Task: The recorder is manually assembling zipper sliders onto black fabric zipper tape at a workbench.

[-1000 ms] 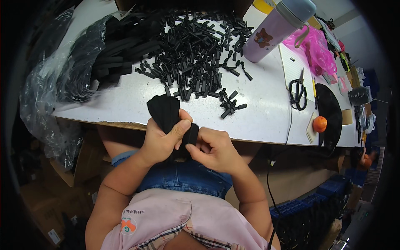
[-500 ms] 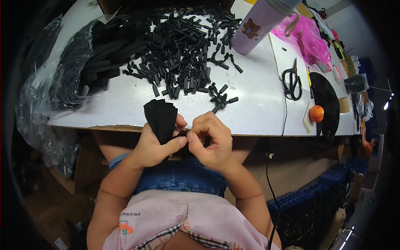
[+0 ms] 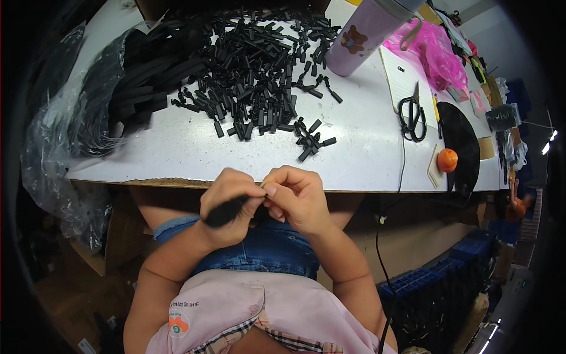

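My left hand (image 3: 227, 200) is closed around a small stack of flat black pieces (image 3: 224, 212), seen edge-on below the table's front edge. My right hand (image 3: 298, 197) meets it from the right, its fingertips pinched at the top of the stack; what they pinch is hidden. Both hands hover over my lap, just in front of the white table (image 3: 365, 159). A big pile of small black plastic parts (image 3: 259, 76) lies on the table beyond them, with a few strays (image 3: 312, 141) nearest my hands.
A clear plastic bag of black strips (image 3: 106, 100) hangs over the table's left end. A lilac bottle (image 3: 365, 35), pink bag (image 3: 433, 56), white notepad (image 3: 404, 79), black scissors (image 3: 413, 115), an orange ball (image 3: 447, 159) and a black disc (image 3: 463, 141) sit at right. A cable (image 3: 389, 224) drops off the edge.
The fanned black stack has been turned down and closed into my left fist. Both hands have dropped slightly toward my lap, with my right fingers staying at the stack's top.
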`<control>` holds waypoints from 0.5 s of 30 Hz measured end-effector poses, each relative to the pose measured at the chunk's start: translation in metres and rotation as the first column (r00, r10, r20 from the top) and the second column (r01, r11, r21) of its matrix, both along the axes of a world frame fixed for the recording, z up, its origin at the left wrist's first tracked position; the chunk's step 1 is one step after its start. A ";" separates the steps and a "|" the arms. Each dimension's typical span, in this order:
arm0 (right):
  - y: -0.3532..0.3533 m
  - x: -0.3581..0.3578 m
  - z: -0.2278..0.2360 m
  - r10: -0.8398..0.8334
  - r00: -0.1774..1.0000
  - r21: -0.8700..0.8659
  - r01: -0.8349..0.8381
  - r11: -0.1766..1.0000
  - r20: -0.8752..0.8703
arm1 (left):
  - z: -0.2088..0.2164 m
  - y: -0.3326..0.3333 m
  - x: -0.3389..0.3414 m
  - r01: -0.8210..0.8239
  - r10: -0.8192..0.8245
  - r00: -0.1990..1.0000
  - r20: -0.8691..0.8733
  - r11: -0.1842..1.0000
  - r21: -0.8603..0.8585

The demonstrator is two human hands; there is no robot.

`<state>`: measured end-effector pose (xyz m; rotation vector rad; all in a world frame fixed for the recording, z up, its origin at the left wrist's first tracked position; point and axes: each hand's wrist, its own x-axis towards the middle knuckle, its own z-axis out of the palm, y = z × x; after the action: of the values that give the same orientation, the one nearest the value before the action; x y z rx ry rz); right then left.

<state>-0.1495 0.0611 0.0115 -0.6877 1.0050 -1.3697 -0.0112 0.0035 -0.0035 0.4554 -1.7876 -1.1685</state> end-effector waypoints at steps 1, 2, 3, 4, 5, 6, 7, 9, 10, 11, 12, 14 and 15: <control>-0.003 -0.002 0.002 0.016 0.998 -0.016 -0.017 1.000 -0.062 | -0.001 0.001 0.000 0.104 -0.075 0.992 -0.099 0.939 0.329; -0.010 -0.007 0.003 0.020 0.998 -0.016 -0.021 1.000 -0.062 | -0.002 0.002 0.000 0.219 -0.108 0.971 -0.214 0.763 0.608; -0.021 -0.015 0.005 -0.197 0.774 -0.222 0.075 0.972 -0.602 | 0.004 0.001 -0.002 0.183 -0.089 0.981 -0.169 0.699 0.691; -0.033 -0.024 0.005 -0.427 0.259 -0.434 0.032 0.900 -0.866 | 0.005 -0.003 -0.002 0.219 -0.128 0.975 -0.180 0.666 0.713; -0.046 -0.037 0.002 -0.454 0.090 -0.449 0.070 0.891 -0.887 | 0.009 -0.003 -0.004 0.206 -0.116 0.978 -0.172 0.627 0.751; -0.057 -0.047 -0.002 -0.462 -0.081 -0.469 0.103 0.877 -0.883 | 0.012 -0.002 -0.006 0.192 -0.104 0.981 -0.162 0.587 0.787; -0.063 -0.051 0.000 -0.464 -0.084 -0.471 0.102 0.876 -0.882 | 0.012 -0.003 -0.006 0.195 -0.104 0.981 -0.165 0.589 0.785; -0.070 -0.056 0.005 -0.133 -0.201 -0.156 0.103 0.982 -0.971 | 0.011 -0.004 -0.006 0.259 -0.126 0.966 -0.226 0.517 0.816; -0.072 -0.057 0.007 -0.133 -0.198 -0.154 0.097 0.983 -0.971 | 0.012 -0.006 -0.004 0.254 -0.120 0.967 -0.224 0.518 0.817; -0.073 -0.058 0.010 -0.075 -0.188 -0.088 0.062 0.994 -0.979 | 0.014 -0.008 0.000 0.252 -0.170 0.967 -0.192 0.487 0.836; -0.074 -0.059 0.012 -0.017 -0.180 -0.022 0.026 0.999 -0.983 | 0.015 -0.010 0.001 0.247 -0.221 0.962 -0.160 0.456 0.855; -0.077 -0.064 0.017 -0.010 -0.111 -0.009 -0.007 1.000 -0.994 | 0.012 -0.010 0.003 0.209 -0.205 0.971 -0.120 0.498 0.842; -0.077 -0.066 0.019 0.001 -0.044 0.002 -0.035 0.999 -0.999 | 0.012 -0.010 0.003 0.175 -0.193 0.978 -0.082 0.537 0.825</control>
<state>-0.2153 -0.0158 0.0307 -1.9008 2.1438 -0.5644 -0.0085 -0.0064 0.0080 0.8312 -1.1856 -2.1775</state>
